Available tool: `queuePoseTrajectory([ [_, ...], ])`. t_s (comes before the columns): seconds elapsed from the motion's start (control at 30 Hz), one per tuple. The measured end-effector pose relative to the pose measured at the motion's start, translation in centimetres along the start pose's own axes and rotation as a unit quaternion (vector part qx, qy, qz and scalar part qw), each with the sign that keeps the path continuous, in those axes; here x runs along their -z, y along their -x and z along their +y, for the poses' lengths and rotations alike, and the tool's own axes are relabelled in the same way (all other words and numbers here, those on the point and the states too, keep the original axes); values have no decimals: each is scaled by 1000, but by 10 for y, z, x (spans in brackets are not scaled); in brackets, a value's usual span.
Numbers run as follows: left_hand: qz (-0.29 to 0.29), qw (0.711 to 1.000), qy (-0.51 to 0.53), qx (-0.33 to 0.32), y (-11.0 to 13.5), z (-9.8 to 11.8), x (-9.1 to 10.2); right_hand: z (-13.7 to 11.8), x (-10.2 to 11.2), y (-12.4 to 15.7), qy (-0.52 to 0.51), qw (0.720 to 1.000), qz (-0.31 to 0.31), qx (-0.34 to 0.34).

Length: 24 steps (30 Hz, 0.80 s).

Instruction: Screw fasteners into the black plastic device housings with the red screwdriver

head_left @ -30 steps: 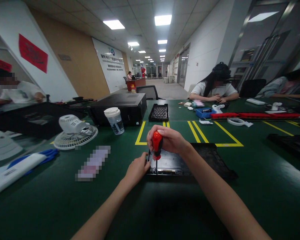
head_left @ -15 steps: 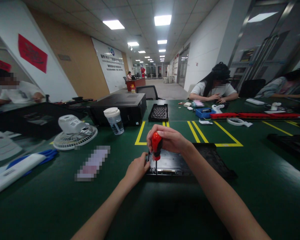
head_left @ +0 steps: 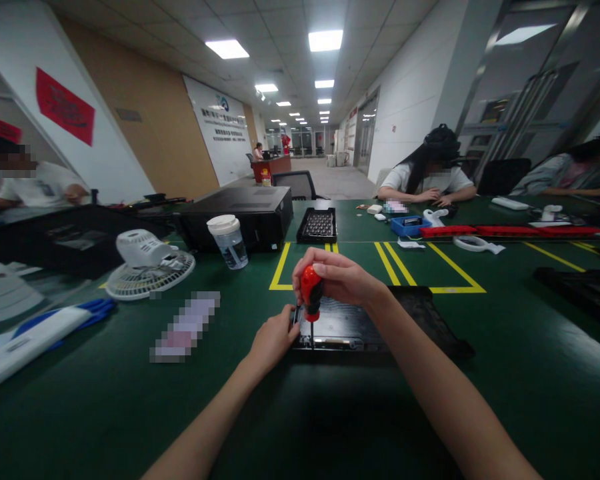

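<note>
My right hand (head_left: 341, 275) is wrapped round the red-and-black handle of a screwdriver (head_left: 311, 283). The screwdriver stands nearly upright, its thin shaft reaching down to the near left corner of a flat black panel (head_left: 414, 319). What the tip touches is too small to make out. With its fingers and thumb, my left hand (head_left: 274, 335) grips the left edge of that panel, close beside the shaft. The panel lies flat on the green table and has a shiny inner face and a silvery strip along its near side. My right forearm crosses over its middle.
A black compartment tray (head_left: 317, 227) of small parts lies beyond my hands, beside a large black case (head_left: 240, 207). To the left are a lidded cup (head_left: 229, 241), a white fan (head_left: 150, 263) and a blurred-out flat item (head_left: 186, 327). A blue box (head_left: 407, 225) stands far right.
Almost nothing differs. My right hand and the screwdriver handle have shifted very slightly to the left, while my left hand keeps its place on the panel edge.
</note>
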<state>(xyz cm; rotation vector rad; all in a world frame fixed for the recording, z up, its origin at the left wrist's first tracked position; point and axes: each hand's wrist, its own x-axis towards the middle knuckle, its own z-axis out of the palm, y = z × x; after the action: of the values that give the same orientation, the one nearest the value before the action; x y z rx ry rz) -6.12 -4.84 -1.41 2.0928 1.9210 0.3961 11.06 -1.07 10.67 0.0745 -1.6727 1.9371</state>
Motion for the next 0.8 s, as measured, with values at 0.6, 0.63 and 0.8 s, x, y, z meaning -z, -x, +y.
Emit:
queuePoseTrajectory([
  [0.6,-13,1000,-2,12,2,4,4,-4,4,4,37,999,33,-3],
  [0.63,-11,1000,-2,10,1,4,3,-4,4,4,38,999,33,-4],
  [0.8,-3,1000,0,1,1,3,2,-6,2,4,40,999,32,-6],
])
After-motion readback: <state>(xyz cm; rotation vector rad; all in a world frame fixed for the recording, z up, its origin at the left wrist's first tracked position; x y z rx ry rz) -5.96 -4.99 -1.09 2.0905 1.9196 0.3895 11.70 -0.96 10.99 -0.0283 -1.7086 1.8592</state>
